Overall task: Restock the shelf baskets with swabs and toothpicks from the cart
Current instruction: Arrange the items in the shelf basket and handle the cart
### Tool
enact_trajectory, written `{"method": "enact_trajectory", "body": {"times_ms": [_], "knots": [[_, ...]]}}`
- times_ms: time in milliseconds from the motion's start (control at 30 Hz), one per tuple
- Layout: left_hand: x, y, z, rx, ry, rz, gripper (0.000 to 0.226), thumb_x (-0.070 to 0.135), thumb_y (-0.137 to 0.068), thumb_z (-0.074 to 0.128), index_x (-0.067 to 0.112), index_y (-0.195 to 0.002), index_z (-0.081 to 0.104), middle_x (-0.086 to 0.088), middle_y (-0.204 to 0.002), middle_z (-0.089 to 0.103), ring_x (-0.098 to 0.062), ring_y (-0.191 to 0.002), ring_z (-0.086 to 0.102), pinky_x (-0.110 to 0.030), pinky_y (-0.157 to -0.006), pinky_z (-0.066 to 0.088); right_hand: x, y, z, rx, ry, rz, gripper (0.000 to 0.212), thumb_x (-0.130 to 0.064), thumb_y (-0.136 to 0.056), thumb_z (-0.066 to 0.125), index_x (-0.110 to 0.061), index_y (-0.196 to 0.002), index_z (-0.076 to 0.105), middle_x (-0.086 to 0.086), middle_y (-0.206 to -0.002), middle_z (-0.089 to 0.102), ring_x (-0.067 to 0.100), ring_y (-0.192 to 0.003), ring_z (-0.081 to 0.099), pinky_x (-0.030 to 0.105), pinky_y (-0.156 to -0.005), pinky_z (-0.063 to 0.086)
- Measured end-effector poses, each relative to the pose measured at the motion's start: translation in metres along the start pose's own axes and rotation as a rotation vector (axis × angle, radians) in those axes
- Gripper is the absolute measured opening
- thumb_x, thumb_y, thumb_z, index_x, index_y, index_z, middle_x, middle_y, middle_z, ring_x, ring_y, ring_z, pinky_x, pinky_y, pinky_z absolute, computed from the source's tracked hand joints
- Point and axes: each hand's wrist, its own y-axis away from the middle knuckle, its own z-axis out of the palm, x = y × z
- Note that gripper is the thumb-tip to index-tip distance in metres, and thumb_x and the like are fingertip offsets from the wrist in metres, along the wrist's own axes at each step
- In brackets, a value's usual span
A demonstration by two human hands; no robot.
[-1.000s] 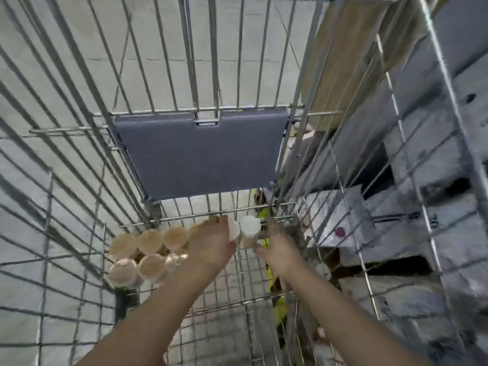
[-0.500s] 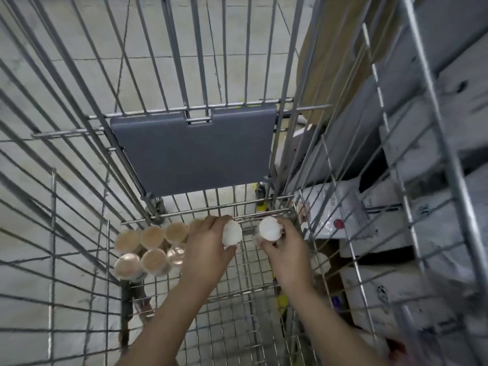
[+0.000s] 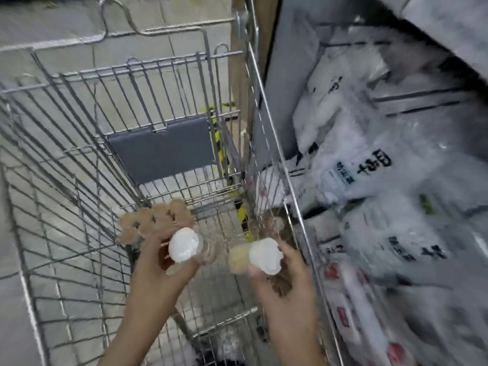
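Above the wire cart (image 3: 266,107), a white swab tub (image 3: 183,244) is clasped in the left hand (image 3: 161,262) and another swab tub (image 3: 264,255) in the right hand (image 3: 284,276), each grip curled shut, probably for shelving.

Two clear round tubs of white cotton swabs (image 3: 184,244) (image 3: 264,256) are held above the silver wire cart (image 3: 79,180). A cluster of clear tubs of tan toothpicks (image 3: 153,220) stands on the cart's floor, just beyond the left swab tub.

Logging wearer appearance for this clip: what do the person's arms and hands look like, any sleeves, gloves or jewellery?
Both forearms are bare up to the bottom edge of the frame, so no sleeves show. The left hand and right hand wear no gloves. No watch, bracelet or ring is visible, though motion blur could hide small details.
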Motion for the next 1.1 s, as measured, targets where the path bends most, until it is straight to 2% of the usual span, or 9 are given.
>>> {"method": "enact_trajectory", "body": {"times_ms": [100,167,267,433,567,667,767,900,1100], "knots": [[0.032,0.048,-0.002,-0.064,0.043,0.013,0.046,0.044,-0.060,0.077,0.043,-0.099,0.053,0.016,-0.101,0.062,0.003,-0.085,0.061,-0.026,-0.075,0.050,-0.009,0.051,-0.041,0.088,-0.010,-0.028,0.053,-0.024,-0.063,0.082,-0.043,-0.108,0.062,-0.008,-0.107,0.070,0.012,-0.100,0.064,0.017,-0.077,0.052],[0.052,0.082,0.003,-0.107,0.083,0.032,0.048,0.033,-0.062,0.082,0.041,-0.100,0.053,0.015,-0.101,0.061,0.001,-0.087,0.061,-0.023,-0.075,0.050,-0.018,0.088,-0.072,0.156,-0.088,-0.033,0.048,-0.009,-0.066,0.082,-0.034,-0.103,0.065,-0.005,-0.105,0.070,0.014,-0.098,0.064,0.013,-0.072,0.051],[0.079,0.142,0.011,-0.245,0.164,0.025,0.049,0.013,-0.069,0.081,0.034,-0.103,0.054,0.012,-0.105,0.062,-0.007,-0.093,0.061,-0.025,-0.078,0.049,-0.027,0.155,-0.117,0.255,-0.118,-0.056,0.051,-0.022,-0.056,0.085,-0.033,-0.100,0.062,-0.006,-0.102,0.069,0.004,-0.092,0.065,0.013,-0.069,0.050],[0.118,0.253,0.018,-0.555,0.211,0.130,0.058,0.042,-0.050,0.077,0.028,-0.103,0.057,0.019,-0.096,0.066,0.001,-0.085,0.062,-0.019,-0.073,0.051,-0.017,0.287,-0.184,0.475,-0.101,-0.105,0.049,-0.011,-0.066,0.086,-0.044,-0.096,0.065,-0.010,-0.102,0.071,0.003,-0.093,0.065,0.012,-0.072,0.049],[0.131,0.353,0.014,-0.817,0.202,0.206,0.043,0.003,-0.071,0.080,0.021,-0.102,0.059,0.008,-0.090,0.068,0.004,-0.080,0.063,-0.013,-0.067,0.051,0.006,0.409,-0.214,0.689,-0.158,-0.037,0.039,-0.012,-0.074,0.079,-0.036,-0.099,0.061,-0.015,-0.113,0.063,0.000,-0.101,0.059,0.009,-0.071,0.048],[0.128,0.427,0.009,-1.011,0.145,0.267,0.044,0.017,-0.065,0.084,0.026,-0.100,0.059,0.019,-0.092,0.068,0.001,-0.083,0.063,-0.023,-0.074,0.051,0.030,0.508,-0.224,0.817,-0.191,0.016,0.038,-0.020,-0.072,0.082,-0.031,-0.102,0.060,-0.010,-0.109,0.064,-0.003,-0.089,0.062,0.020,-0.074,0.054],[0.126,0.499,0.002,-1.177,0.078,0.366,0.039,0.005,-0.072,0.079,0.029,-0.095,0.058,0.027,-0.087,0.066,0.006,-0.080,0.061,-0.026,-0.075,0.048,0.051,0.600,-0.225,1.011,-0.261,0.045,0.048,-0.034,-0.058,0.085,-0.029,-0.100,0.064,-0.006,-0.103,0.068,0.005,-0.088,0.065,0.036,-0.082,0.056],[0.124,0.574,-0.002,-1.378,-0.039,0.480,0.039,0.007,-0.075,0.076,0.034,-0.096,0.057,0.012,-0.098,0.064,-0.006,-0.092,0.060,-0.021,-0.074,0.046,0.071,0.703,-0.228,1.301,-0.451,0.041,0.032,-0.003,-0.076,0.075,-0.020,-0.101,0.062,-0.003,-0.100,0.067,-0.001,-0.077,0.063,0.010,-0.065,0.050],[0.130,0.663,0.016,-1.632,-0.199,0.640,0.035,0.012,-0.074,0.078,0.031,-0.099,0.061,0.005,-0.102,0.066,-0.010,-0.089,0.063,-0.025,-0.073,0.047,0.109,0.799,-0.229,1.647,-0.571,0.022,0.031,0.001,-0.083,0.068,-0.024,-0.101,0.061,-0.004,-0.102,0.067,-0.004,-0.075,0.065,0.015,-0.065,0.053]]}}
